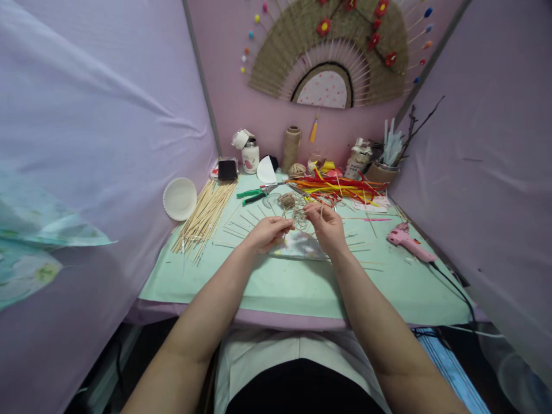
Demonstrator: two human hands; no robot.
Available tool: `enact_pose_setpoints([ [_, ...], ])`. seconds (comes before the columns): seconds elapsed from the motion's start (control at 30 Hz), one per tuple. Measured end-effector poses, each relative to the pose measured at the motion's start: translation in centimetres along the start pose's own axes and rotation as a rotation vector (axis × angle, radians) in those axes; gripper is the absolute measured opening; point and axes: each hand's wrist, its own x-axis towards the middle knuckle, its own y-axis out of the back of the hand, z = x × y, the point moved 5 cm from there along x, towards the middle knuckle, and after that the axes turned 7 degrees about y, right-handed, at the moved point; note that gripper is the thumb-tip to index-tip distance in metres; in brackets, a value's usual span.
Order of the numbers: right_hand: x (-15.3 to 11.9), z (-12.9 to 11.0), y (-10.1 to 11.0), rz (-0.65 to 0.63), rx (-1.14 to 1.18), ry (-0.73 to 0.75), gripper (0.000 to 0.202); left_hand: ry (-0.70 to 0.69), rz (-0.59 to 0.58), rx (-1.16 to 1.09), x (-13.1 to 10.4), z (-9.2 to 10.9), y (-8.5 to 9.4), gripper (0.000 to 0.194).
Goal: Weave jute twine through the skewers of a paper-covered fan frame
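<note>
Over the middle of the table, my left hand (272,232) is closed in a pinch on twine. A short way to the right, my right hand (325,223) pinches the same thin tan twine (307,223), which hangs in loose loops between and behind the fingers. Its small ball (287,200) lies just beyond my hands. Below them rests a half-round piece covered in pale patterned cloth (297,246), with thin sticks (245,221) fanning out from its curved side. My hands partly cover this piece.
A heap of wooden sticks (207,215) and a white paper plate (179,199) are at the left. Green-handled pliers (254,195) lie behind my left hand. Red and yellow pipe cleaners (340,187) spread at the back. A pink glue gun (409,242) with its cord lies right.
</note>
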Motion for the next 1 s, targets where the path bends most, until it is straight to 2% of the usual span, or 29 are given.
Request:
enact_pose_setpoints([
  [0.07,0.0,-0.1,0.0,-0.006,-0.008,0.012,0.020,-0.001,0.015,-0.058,0.0,0.2,0.1,0.035],
  [0.17,0.0,-0.4,-0.3,-0.036,0.007,0.056,0.018,-0.024,0.105,-0.154,0.3,0.3,0.8,0.030],
  [0.33,-0.2,-1.3,-1.2,-0.162,-0.074,0.056,0.014,-0.085,0.213,-0.370,0.7,0.2,1.9,0.022],
  [0.6,-0.7,-0.8,-2.2,-0.368,-0.174,0.011,0.015,0.040,0.179,-0.730,0.9,0.3,2.7,0.019],
  [0.73,-0.8,-0.6,-2.3,-0.383,-0.197,-0.006,0.017,-0.005,0.175,-0.761,0.8,0.9,3.1,0.020],
  [0.8,-0.8,-0.6,-2.4,-0.367,-0.166,-0.030,0.019,-0.042,0.142,-0.745,0.7,1.1,3.1,0.021],
  [0.87,-0.7,-0.7,-2.1,-0.297,-0.064,-0.054,0.025,-0.088,0.109,-0.718,0.6,1.3,2.8,0.022],
  [0.93,-0.2,-0.6,-1.0,-0.148,0.100,-0.081,0.033,-0.135,0.103,-0.666,0.5,1.4,2.6,0.024],
  [1.0,0.4,-0.1,0.7,0.058,0.250,-0.114,0.037,-0.176,0.115,-0.590,0.4,1.4,2.4,0.027],
])
